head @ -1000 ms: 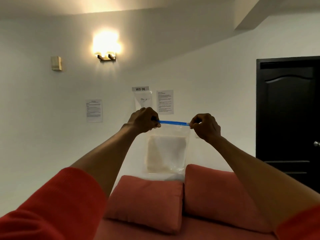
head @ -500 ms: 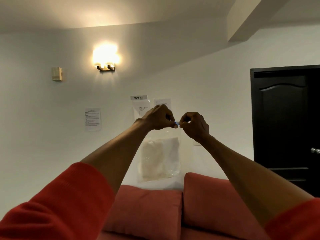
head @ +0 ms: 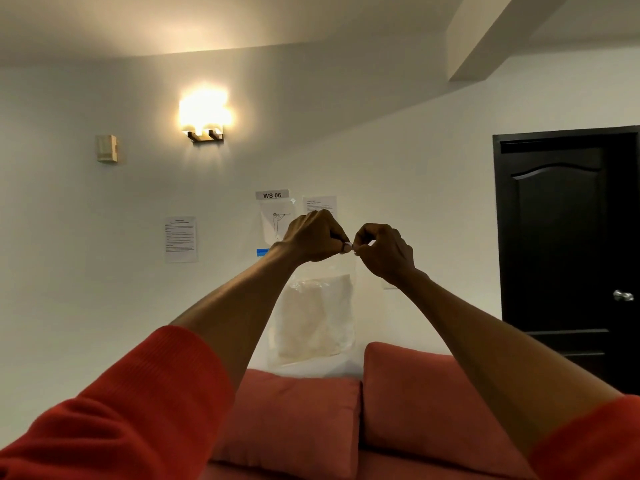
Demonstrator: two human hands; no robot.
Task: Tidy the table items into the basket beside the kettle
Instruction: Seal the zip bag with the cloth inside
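In clear bag (head: 313, 317): white cloth (head: 317, 315)

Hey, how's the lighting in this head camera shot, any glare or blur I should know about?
Head view: the wall lamp blows out to a white glare and throws a warm wash on the ceiling; the room is otherwise dim, both hands, left hand and right hand, dark against the wall; the clear bag they pinch looks hazy; wide-angle bending shows at the door.
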